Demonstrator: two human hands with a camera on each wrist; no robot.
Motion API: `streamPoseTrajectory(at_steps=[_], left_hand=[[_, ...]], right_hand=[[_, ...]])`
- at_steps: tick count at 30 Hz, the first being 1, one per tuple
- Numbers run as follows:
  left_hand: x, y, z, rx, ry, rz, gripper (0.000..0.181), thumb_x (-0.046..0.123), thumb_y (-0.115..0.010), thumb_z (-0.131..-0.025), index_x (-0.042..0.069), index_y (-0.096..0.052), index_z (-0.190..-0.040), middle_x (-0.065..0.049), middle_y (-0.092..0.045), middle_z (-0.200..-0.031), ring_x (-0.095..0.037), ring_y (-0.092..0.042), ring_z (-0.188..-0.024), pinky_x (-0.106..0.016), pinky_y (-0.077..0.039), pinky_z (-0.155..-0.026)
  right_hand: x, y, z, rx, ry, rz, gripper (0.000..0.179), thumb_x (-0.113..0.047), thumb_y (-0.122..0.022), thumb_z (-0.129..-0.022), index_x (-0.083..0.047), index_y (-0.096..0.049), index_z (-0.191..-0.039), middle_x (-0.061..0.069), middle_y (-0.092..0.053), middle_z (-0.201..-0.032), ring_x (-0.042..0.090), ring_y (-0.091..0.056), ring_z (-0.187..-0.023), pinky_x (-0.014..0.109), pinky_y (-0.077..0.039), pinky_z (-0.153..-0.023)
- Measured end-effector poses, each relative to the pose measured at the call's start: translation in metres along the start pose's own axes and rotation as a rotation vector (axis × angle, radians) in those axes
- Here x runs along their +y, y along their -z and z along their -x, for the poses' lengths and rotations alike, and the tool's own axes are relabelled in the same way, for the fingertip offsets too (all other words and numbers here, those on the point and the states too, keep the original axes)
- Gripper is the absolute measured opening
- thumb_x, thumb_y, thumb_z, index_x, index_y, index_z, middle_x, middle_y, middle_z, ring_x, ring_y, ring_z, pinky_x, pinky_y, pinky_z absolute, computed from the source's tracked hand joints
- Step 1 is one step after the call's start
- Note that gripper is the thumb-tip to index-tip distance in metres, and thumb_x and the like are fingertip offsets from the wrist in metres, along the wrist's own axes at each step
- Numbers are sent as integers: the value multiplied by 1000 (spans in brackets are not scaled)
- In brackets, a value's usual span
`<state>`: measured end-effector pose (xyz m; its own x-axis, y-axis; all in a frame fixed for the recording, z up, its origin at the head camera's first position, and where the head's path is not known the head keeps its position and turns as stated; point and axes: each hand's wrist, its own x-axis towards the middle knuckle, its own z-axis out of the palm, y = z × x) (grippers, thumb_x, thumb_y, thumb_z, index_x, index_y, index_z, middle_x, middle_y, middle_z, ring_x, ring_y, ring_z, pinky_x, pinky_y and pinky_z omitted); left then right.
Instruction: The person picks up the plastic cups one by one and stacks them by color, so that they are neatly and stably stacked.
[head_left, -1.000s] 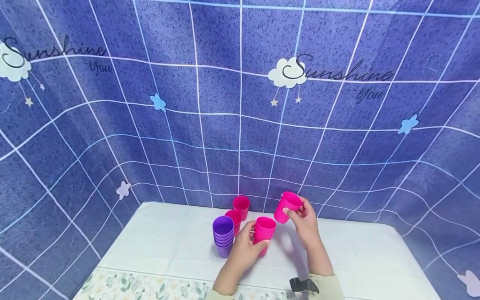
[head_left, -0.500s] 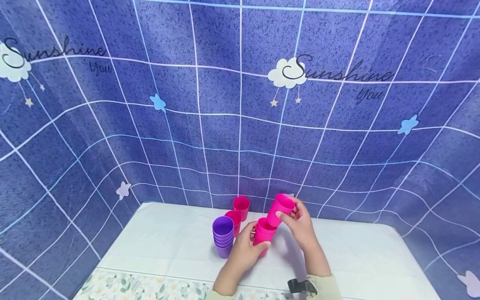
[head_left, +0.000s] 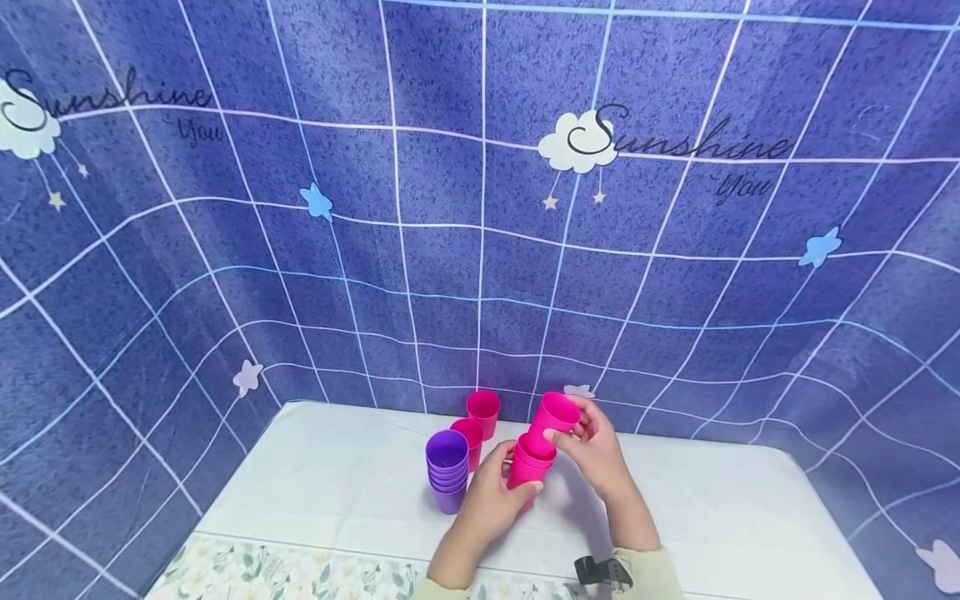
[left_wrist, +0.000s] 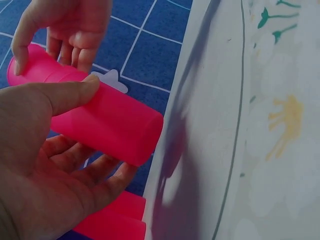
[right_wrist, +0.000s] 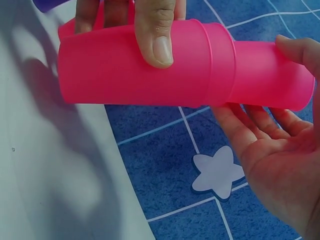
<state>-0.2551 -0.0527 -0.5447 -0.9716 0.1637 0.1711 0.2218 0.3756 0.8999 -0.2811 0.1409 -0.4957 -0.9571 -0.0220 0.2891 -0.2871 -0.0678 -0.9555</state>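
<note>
Cup (head_left: 553, 421), pink, in the right hand (head_left: 597, 446): tilted, mouth up and toward the right, lower end inside the mouth of a nested pair (head_left: 530, 473) of pink cups. Right hand pinches it near the rim, thumb on the near side, fingers behind and under.

Left hand (head_left: 491, 493) grips the nested pair round its wall, thumb across the near side, fingers curled round the far side. Two rims show close together on the pair in the right wrist view; the upper cup's wall rises out beyond them. Cannot tell whether the pair's base touches the bench (head_left: 345, 467).

Left of the left hand, on the bench: purple stack (head_left: 447, 475), upright, several rims showing. Just behind it, nearer pink cup (head_left: 472, 442), upright, partly hidden by the stack. Behind that again, farther pink cup (head_left: 483, 414), upright, close to the backdrop (head_left: 450, 183).

Bench top white, floral strip (head_left: 300, 571) along the front. Backdrop blue, gridded, with clouds, stars and "Sunshine You" lettering. Black band (head_left: 600, 572) at the right wrist, beside a pale sleeve (head_left: 651, 575).
</note>
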Motion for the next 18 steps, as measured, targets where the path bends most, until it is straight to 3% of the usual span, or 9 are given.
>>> streamPoseTrajectory(at_steps=[6, 12, 18], left_hand=[[3, 1, 0, -18, -2, -21, 68, 29, -81, -91, 10, -53, -151, -10, -70, -134, -26, -68, -122, -48, -58, -101], [3, 1, 1, -12, -22, -47, 70, 26, -80, -92, 6, -51, -152, -13, -68, -140, -31, -67, -127, -56, -53, -109], [0, 0, 0, 0, -33, -40, 70, 24, -81, -92, 4, -50, -152, -14, -65, -142, -32, -66, -127, -57, -52, -110]], right_hand=[[-1, 0, 1, -20, 4, 11, 61, 11, -74, -85, 11, -51, -141, -8, -73, -112, 3, -73, -98, 19, -62, -86], [0, 1, 1, -57, 16, 53, 58, 7, -77, -84, 11, -55, -137, -13, -75, -109, 6, -73, -95, 19, -61, -83], [4, 2, 2, -95, 14, 85, 58, 4, -77, -83, 8, -57, -137, -12, -75, -108, 6, -73, -95, 20, -61, -84]])
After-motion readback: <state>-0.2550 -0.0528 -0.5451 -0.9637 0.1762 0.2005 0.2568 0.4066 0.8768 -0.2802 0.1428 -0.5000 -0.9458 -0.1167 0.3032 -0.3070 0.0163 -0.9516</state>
